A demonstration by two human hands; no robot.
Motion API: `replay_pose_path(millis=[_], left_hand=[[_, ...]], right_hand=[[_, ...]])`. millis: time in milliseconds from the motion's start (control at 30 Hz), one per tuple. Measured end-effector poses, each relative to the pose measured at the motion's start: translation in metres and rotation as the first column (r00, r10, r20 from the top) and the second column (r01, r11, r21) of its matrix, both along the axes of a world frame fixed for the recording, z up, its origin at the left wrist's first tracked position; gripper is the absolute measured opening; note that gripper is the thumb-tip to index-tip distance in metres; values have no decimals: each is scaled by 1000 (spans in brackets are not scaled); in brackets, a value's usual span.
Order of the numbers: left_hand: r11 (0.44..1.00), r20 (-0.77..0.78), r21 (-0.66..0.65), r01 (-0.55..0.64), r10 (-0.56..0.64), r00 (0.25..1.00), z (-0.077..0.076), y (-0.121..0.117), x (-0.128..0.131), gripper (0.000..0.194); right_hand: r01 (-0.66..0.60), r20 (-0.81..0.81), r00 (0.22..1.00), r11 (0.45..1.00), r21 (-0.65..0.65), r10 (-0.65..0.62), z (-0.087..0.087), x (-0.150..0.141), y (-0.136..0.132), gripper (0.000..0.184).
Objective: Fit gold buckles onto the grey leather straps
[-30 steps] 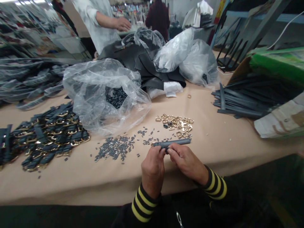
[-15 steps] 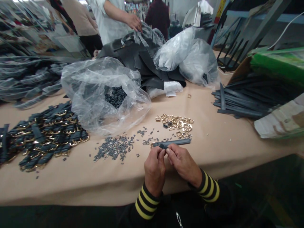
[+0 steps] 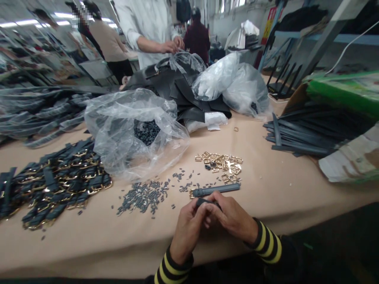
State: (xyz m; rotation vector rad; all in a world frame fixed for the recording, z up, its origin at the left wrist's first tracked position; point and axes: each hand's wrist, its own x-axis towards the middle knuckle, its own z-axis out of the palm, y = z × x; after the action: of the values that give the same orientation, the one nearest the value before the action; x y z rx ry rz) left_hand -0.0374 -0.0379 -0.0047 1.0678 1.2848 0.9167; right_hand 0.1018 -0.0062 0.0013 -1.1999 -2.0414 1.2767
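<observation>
Charcoal strip (image 3: 203, 201) now bows across the gap between the two hands, where half a second ago it was a compact fold nipped at the fingertips over the strap lying behind. The left hand (image 3: 188, 227) pinches one end between thumb and fingers; the right hand (image 3: 232, 217) curls over the other end, its fingertips partly hidden, so whether they grip a buckle too I cannot tell. With both hands on the piece, it seems to be mid-shaping, probably being bent or turned over rather than put down.

Taking the hands as the dial's centre and twelve as straight ahead, the strip sits near the front edge of the counter (image 3: 266, 165). The buckled strap (image 3: 217, 190) lies at twelve to one o'clock, just beyond the knuckles, and its gold end at eleven shows clearly now that the hands no longer cover it. Gold buckles (image 3: 220, 161) are heaped farther out towards one, and small grey pieces (image 3: 143, 197) are scattered between nine and ten.

Other differences: the view has tipped up, so everything on the counter sits lower, and far off between eleven and twelve a co-worker's hands (image 3: 170, 46) meet, where only one showed before.
</observation>
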Motion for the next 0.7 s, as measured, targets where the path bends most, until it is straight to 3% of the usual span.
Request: replay_pose_path(millis=[100,200,300,400,500,567,700], left_hand=[[994,-26,48,-97,98,995,3,2,0,25],[989,57,78,-129,124,991,9,8,-3,24],[992,70,101,-71,64,995,14,27,-11,24],[966,-251,244,87,-23,968,12,64,-20,22],[849,-666,437,296,84,742,4,108,-25,25],[816,-744,422,394,64,665,-4,132,-25,26],[839,-751,356,411,-5,660,-13,158,-21,14]], right_hand=[[-52,-59,997,999,13,52,6,5,6,19],[-169,-208,970,967,-192,128,11,14,13,20],[-206,-318,944,912,-355,89,11,23,22,23],[-108,-366,930,923,-369,-38,7,31,33,25],[15,-407,895,925,-379,-181,1,37,42,21],[58,-412,879,911,-407,-240,-2,40,46,20],[88,-388,873,879,-468,-294,-5,43,47,21]])
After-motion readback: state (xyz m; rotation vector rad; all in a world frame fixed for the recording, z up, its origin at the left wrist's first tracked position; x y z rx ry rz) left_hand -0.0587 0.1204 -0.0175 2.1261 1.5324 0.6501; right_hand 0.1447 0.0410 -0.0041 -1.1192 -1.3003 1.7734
